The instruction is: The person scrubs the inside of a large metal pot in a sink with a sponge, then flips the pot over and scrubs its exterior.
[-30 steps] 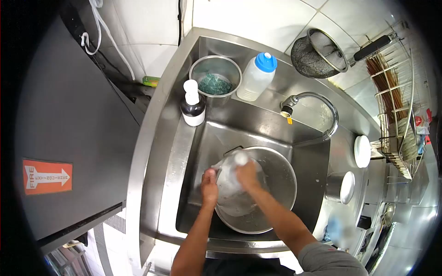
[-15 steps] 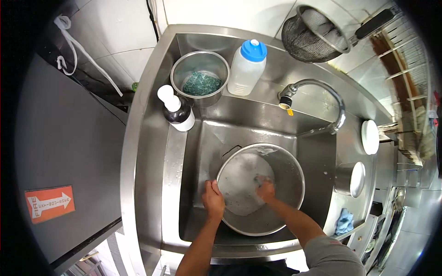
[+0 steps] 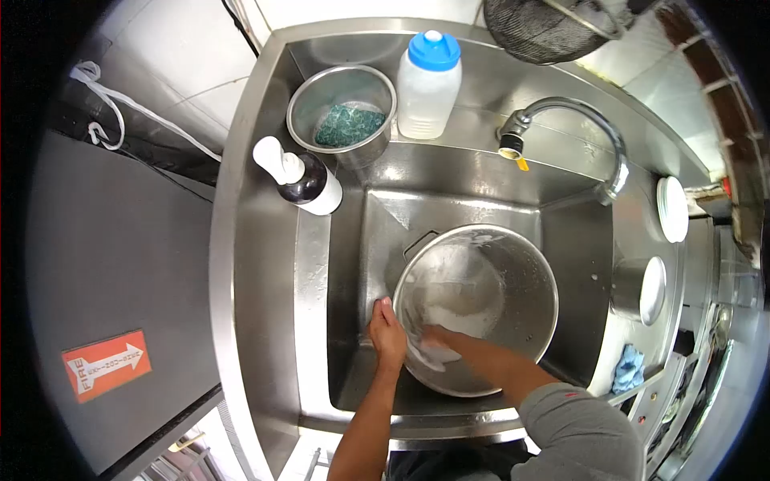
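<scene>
A large round metal pot point(image 3: 521, 280) stands in the sink basin point(image 3: 353, 272), with thin whitish suds over its bottom and lower left wall. My left hand point(image 3: 388, 335) grips the pot's left rim. Down inside the pot, my right hand point(image 3: 439, 340) is against the lower left wall among white foam. Motion smears its fingers, and whether it holds a scrubber cannot be made out. A wire handle point(image 3: 420, 240) shows at the pot's upper left.
Along the sink's back stand a pump bottle point(image 3: 309, 184), a steel container point(image 3: 377, 148) holding a green scouring pad point(image 3: 349, 126), and a blue-capped bottle point(image 3: 429, 96). The faucet point(image 3: 618, 168) arches at back right. White lids point(image 3: 672, 210), a small pot point(image 3: 634, 290) and a blue cloth point(image 3: 629, 369) lie right.
My right hand has swept from the pot's middle to its lower left wall. Suds have shifted with it, uncovering more of the bottom. My left hand stays on the rim; the view has moved slightly.
</scene>
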The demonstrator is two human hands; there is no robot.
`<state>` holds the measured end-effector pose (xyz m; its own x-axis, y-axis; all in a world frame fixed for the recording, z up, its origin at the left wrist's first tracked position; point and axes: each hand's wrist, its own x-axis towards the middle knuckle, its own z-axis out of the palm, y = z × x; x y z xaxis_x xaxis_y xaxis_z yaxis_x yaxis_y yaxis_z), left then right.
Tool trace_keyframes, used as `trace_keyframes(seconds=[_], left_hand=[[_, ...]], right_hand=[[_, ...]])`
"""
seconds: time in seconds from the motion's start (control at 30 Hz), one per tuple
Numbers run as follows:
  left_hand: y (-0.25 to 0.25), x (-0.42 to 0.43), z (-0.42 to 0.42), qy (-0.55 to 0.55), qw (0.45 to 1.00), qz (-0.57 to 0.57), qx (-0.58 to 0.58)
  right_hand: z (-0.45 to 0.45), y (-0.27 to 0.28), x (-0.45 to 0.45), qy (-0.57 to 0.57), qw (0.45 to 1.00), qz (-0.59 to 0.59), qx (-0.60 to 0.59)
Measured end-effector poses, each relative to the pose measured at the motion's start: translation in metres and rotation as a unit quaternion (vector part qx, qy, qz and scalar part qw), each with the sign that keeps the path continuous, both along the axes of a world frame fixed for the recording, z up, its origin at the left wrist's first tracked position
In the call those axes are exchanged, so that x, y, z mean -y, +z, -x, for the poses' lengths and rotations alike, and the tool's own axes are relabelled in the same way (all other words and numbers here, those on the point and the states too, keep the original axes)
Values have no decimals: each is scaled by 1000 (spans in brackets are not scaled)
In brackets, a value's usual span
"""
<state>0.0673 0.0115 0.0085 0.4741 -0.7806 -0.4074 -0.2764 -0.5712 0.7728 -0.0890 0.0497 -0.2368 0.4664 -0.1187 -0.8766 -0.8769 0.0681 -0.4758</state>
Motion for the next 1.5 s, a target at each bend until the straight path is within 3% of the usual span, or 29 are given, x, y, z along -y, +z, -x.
trace_keyframes(seconds=[0.03,0.1,0.13,0.2,0.27,0.33,0.37,0.4,0.5,0.53,0.57,0.63,0.7,0.8,0.87,0.93,1.07,1.17,1.27,1.37,1.4,1.5], left_hand=[[-9,1,1,-7,1000,5,-1],[-22,-5,9,119,978,77,-153],[-18,-4,6,164,949,31,-269],[-19,-13,-8,162,929,-19,-332],[-24,-17,-13,162,905,-63,-388],[-30,-22,-13,157,905,-43,-393],[-30,-20,-13,154,906,-30,-394],[7,-13,-8,157,908,-13,-389],[-2,-15,-15,178,870,-74,-454],[-17,-17,-15,165,872,-82,-454],[-39,-22,-14,181,868,-37,-461],[-48,-28,-12,192,862,-3,-468],[-27,-22,-7,72,965,39,-248],[6,-12,4,-15,994,6,-109],[9,-9,15,-42,998,6,-51],[5,-7,25,-40,993,48,103],[7,-5,24,-48,990,16,129],[8,-5,24,-55,990,3,130],[13,0,24,-47,992,-4,115],[14,-2,22,-78,985,-7,152],[17,-1,22,-72,986,-5,149],[5,1,24,-60,986,8,158]], right_hand=[[16,35,-1,32,999,13,-4],[35,121,-4,60,998,22,-16],[38,154,-1,20,998,44,-32],[42,194,0,-15,996,68,-55],[28,214,1,-186,975,104,58],[-10,229,16,-288,884,336,153],[-28,256,43,-371,869,293,144],[-41,280,68,-452,847,247,133],[-57,274,87,-445,845,274,114],[-51,288,50,-321,886,299,148],[-40,267,19,-292,888,339,105],[-8,296,-13,-253,942,219,33],[38,306,-34,-163,976,142,-21],[101,337,-30,-64,987,128,-73],[125,335,-1,-21,981,101,-162],[133,316,13,-32,931,306,-196],[99,274,86,-35,925,344,-160],[79,148,114,-34,927,341,-155],[45,63,135,-208,871,400,-194],[-9,-30,96,-197,841,491,-117],[-23,-24,69,-194,847,477,-130],[-33,34,13,-80,953,293,12]])
